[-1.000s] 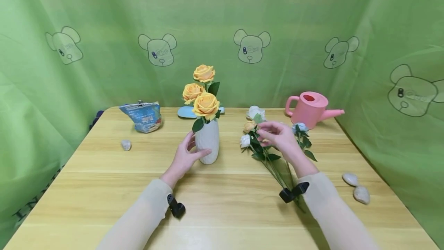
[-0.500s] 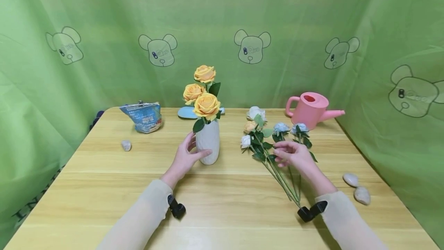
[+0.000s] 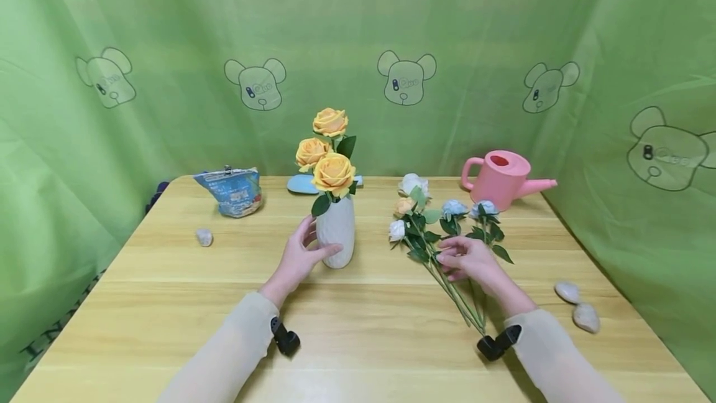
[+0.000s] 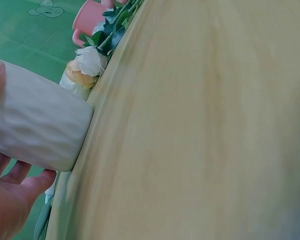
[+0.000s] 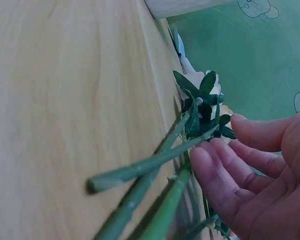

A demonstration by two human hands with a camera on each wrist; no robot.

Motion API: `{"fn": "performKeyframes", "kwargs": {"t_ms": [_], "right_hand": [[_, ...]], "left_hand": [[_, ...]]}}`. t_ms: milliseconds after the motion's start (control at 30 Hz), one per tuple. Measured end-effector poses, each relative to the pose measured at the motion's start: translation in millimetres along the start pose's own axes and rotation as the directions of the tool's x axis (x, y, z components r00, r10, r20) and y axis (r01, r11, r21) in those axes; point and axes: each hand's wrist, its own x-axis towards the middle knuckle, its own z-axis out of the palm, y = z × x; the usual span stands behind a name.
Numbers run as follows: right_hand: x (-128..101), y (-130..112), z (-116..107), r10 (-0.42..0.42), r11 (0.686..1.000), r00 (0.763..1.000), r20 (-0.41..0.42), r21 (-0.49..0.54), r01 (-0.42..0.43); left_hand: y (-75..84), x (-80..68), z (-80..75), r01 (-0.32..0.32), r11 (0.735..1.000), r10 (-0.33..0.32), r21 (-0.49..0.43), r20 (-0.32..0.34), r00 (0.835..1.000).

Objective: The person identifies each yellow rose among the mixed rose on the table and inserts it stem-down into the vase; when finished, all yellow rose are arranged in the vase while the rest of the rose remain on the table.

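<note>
Your right hand [image 3: 467, 258] had dropped from the blooms to the green stems of the loose roses [image 3: 433, 229] lying on the desk [image 3: 168, 278], fingers relaxed, touching them; your left hand [image 3: 299, 257] still cupped the white vase [image 3: 335, 232].

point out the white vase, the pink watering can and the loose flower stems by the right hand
white vase [image 3: 336, 236], head view, on the middle of its ribbed body
pink watering can [image 3: 500, 180], head view, on the front of its body
loose flower stems [image 3: 455, 300], head view, on the bare green stalks below the right hand
</note>
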Motion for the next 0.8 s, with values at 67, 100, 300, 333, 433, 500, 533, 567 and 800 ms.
{"fn": "performKeyframes", "kwargs": {"t_ms": [67,100,300,333,433,500,533,567,800], "right_hand": [[1.8,-0.5,2.8,0.008,1.000,1.000,-0.003,-0.011,-0.008],[3.0,-0.8,4.4,0.017,1.000,1.000,-0.007,-0.015,-0.017],[11.5,-2.2,11.6,0.037,0.995,0.999,-0.012,-0.090,-0.038],[12.7,-2.4,12.4,0.038,0.994,0.999,-0.012,-0.102,-0.039],[15.0,-2.7,14.2,0.040,0.992,0.999,-0.015,-0.123,-0.041],[15.9,-2.7,14.5,0.045,0.991,0.999,-0.018,-0.125,-0.047],[16.0,-2.8,14.8,0.048,0.992,0.999,-0.021,-0.119,-0.050],[16.0,-2.9,14.9,0.051,0.992,0.998,-0.023,-0.114,-0.053],[12.6,-7.9,11.7,0.075,0.997,0.996,-0.042,-0.015,-0.076]], "left_hand": [[-0.1,-0.4,0.5,0.002,1.000,-0.002,-0.004,0.003,1.000],[0.0,-0.7,0.9,0.004,1.000,-0.004,-0.006,0.001,1.000],[0.1,-0.9,2.1,0.006,1.000,-0.006,-0.006,-0.014,1.000],[0.0,-0.8,2.1,0.004,1.000,-0.004,-0.006,-0.014,1.000],[-0.2,-0.3,2.2,-0.001,1.000,0.001,-0.005,-0.014,1.000],[-0.3,-0.3,2.2,-0.003,1.000,0.003,-0.004,-0.013,1.000],[-0.5,-0.2,2.2,-0.002,1.000,0.001,-0.003,-0.013,1.000],[-0.5,-0.2,2.2,-0.003,1.000,0.003,-0.003,-0.012,1.000],[-0.8,-0.4,1.2,-0.010,1.000,0.010,-0.015,-0.011,1.000]]}}
